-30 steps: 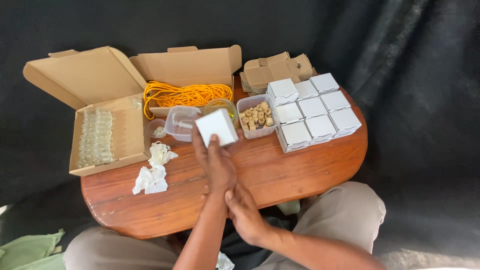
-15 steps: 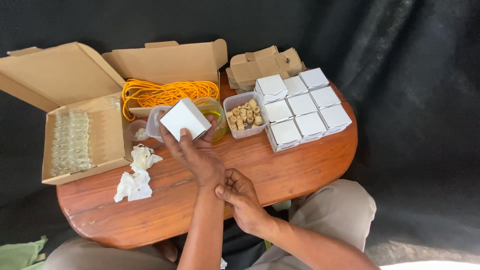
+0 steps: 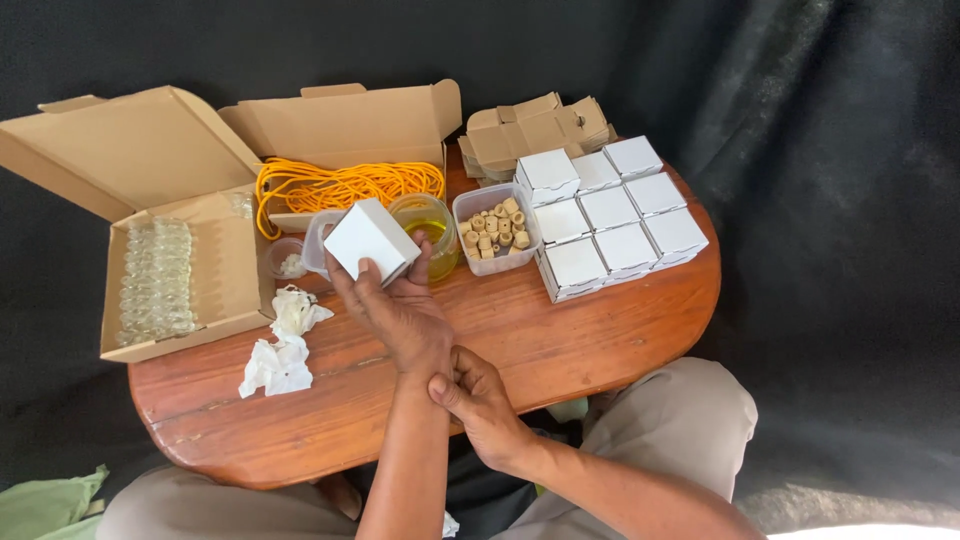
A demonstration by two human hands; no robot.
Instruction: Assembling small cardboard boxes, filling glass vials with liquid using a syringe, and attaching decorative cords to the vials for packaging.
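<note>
Head view, single entry.

Hidden or unclear: the clear tub (image 3: 318,240) behind the held box is largely covered, its contents unreadable. The person's lap and both forearms run off the lower edge. A green cloth (image 3: 45,503) is cut off at the lower left corner. Small pale bits in the little round cup (image 3: 288,262) are too small to tell.

Hands: left hand (image 3: 395,305) raised above the surface, fingers curled around a small white box (image 3: 368,238), thumb on its near face; the box is tilted, held over the middle back of the surface, in front of the jar of yellow liquid (image 3: 428,222). Right hand (image 3: 478,395) closed on the left wrist, holding no object.

Packages:
- white closed boxes (image 3: 612,214), a block in rows at right, one stacked on top at the back left.
- flat brown cardboard blanks (image 3: 535,125), piled behind them.
- clear tub of tan cork rings (image 3: 495,230), beside the jar.
- open brown carton holding yellow cord (image 3: 345,184), lid upright.
- open brown carton with rows of clear glass vials (image 3: 157,277), far left, overhanging the edge.
- crumpled white tissue (image 3: 280,345), near left.

Surface: oval, reddish varnished wooden surface (image 3: 580,340). Room: black cloth backdrop (image 3: 800,150) all round.
</note>
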